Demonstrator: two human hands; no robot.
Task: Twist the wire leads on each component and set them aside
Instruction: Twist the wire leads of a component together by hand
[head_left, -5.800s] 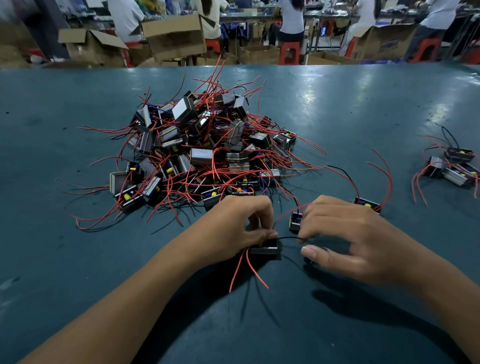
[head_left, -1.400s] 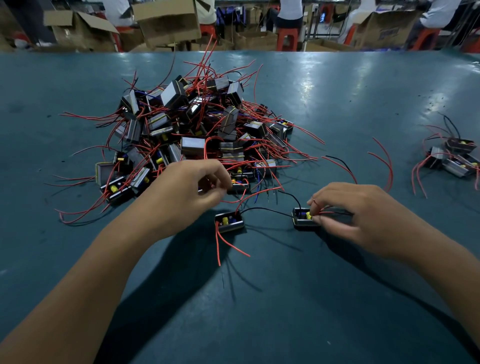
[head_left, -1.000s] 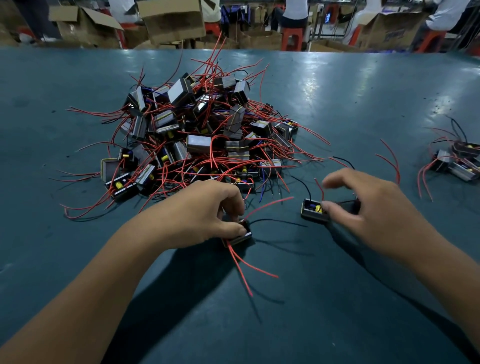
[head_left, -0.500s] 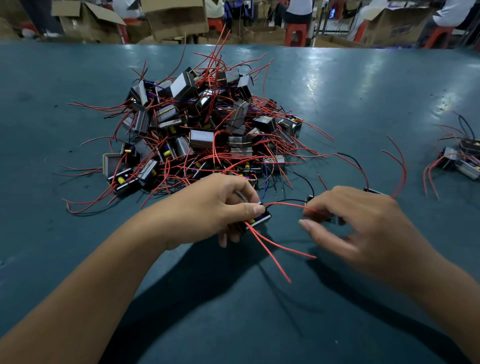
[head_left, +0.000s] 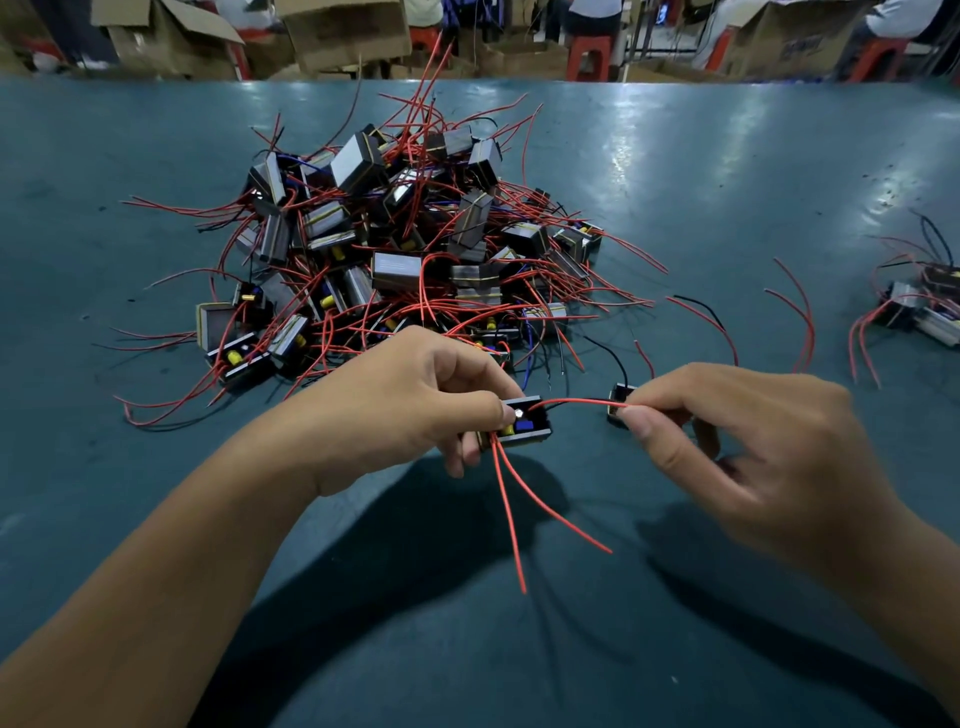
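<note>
My left hand (head_left: 415, 410) grips a small black component (head_left: 524, 428) with yellow and blue parts, lifted just above the table. Two red leads (head_left: 511, 514) hang from it toward me. My right hand (head_left: 748, 441) pinches a red and a black lead (head_left: 582, 401) that run out of the component's right side. A second small component (head_left: 619, 402) lies on the table, partly hidden behind my right fingers. A large pile of like components with red wires (head_left: 415, 260) sits behind my hands.
A small group of components with red and black leads (head_left: 924, 306) lies at the right edge of the teal table (head_left: 156, 467). Loose red wires (head_left: 795, 312) arc beyond my right hand. Cardboard boxes (head_left: 343, 31) and seated people are beyond the far edge.
My left hand has picked the component up from the table and turned its open face toward me. My right hand left the second component and took hold of the first one's red and black leads.
</note>
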